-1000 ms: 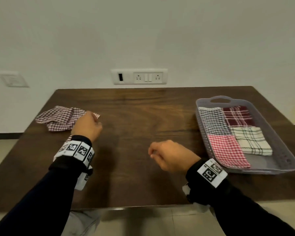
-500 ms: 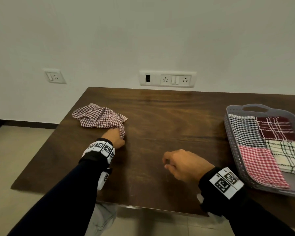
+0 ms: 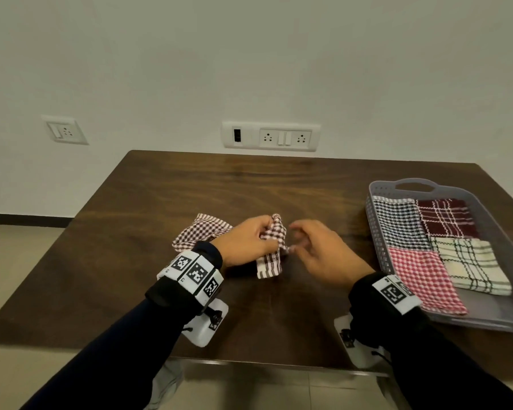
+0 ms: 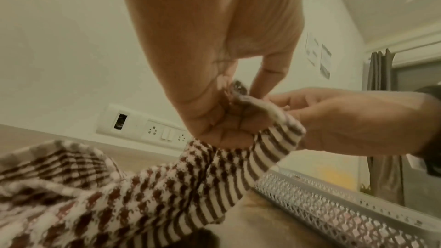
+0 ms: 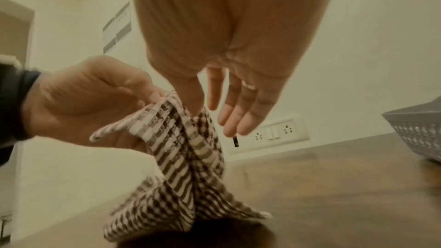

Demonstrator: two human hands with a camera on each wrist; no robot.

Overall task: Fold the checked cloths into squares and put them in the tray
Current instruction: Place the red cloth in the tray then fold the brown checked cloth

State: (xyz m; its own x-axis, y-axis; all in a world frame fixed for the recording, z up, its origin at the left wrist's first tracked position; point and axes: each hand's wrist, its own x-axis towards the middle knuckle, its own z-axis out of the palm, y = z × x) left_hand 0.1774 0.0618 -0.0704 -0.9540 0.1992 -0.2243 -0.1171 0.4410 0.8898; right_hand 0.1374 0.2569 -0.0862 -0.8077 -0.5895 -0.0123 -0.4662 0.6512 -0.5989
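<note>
1. Brown checked cloth [image 3: 203, 232] lay crumpled mid-counter [image 3: 131, 232], one end lifted.
2. Left hand [image 3: 246, 242] gripped the raised, bunched end of the cloth, fingers curled round it.
3. Right hand [image 3: 323, 255] was just beside it; thumb touched the cloth edge, fingers [image 5: 235, 118] loosely extended and holding nothing.
4. Grey tray [image 3: 486, 220] stood at the counter's right side, holding four folded checked cloths [image 3: 397, 223]: black, maroon, red, cream.

Dark navy sleeves [image 3: 107, 344], black wristbands [image 3: 172, 294] with white square-coded marker blocks [image 3: 196, 273], white wrist cameras [image 3: 208, 324]
</note>
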